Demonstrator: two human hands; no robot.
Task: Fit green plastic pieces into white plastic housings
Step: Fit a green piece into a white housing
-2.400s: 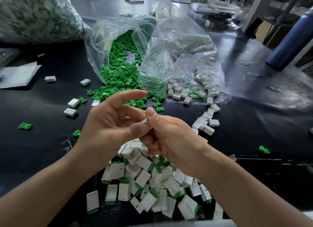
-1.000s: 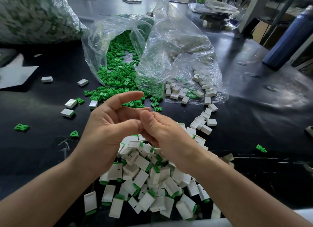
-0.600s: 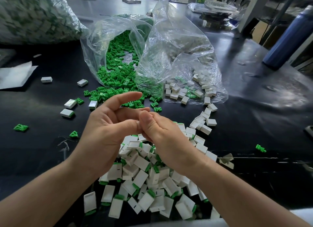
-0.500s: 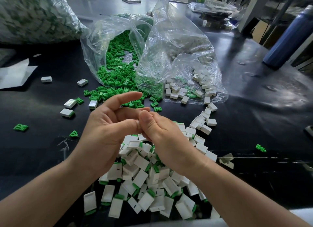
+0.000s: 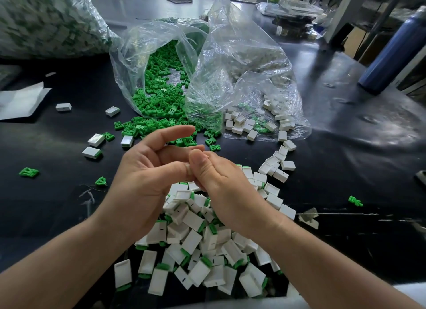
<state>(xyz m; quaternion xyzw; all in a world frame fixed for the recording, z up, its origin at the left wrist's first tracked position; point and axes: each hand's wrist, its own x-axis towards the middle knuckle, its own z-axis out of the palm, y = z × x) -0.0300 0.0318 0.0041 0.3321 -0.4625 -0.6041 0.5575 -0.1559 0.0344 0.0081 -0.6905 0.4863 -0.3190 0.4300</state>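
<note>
Meeting above the heap, the left hand (image 5: pixel 147 177) and right hand (image 5: pixel 223 184) go thumb to thumb, and the spot where they touch is covered. I can't tell whether either one pinches a part or holds nothing. The left index finger (image 5: pixel 177 132) reaches out straight, with the other left fingers bent in behind it. The right hand's fingers curl under, out of sight, thumb on top. Both forearms run off the bottom edge. Under the wrists lies the pile of fitted housings (image 5: pixel 196 242), white with green ends, partly hidden by the hands. Loose green pieces (image 5: pixel 161 96) spill from a clear bag (image 5: pixel 129 55) onto the black table (image 5: pixel 345 161). Empty white housings (image 5: pixel 244 124) sit at a second bag's mouth and trail toward the pile. The big sack (image 5: pixel 46 20) far left is too blurred to read. The blue bottle (image 5: pixel 391 53) on the right is cut off at the frame.
</note>
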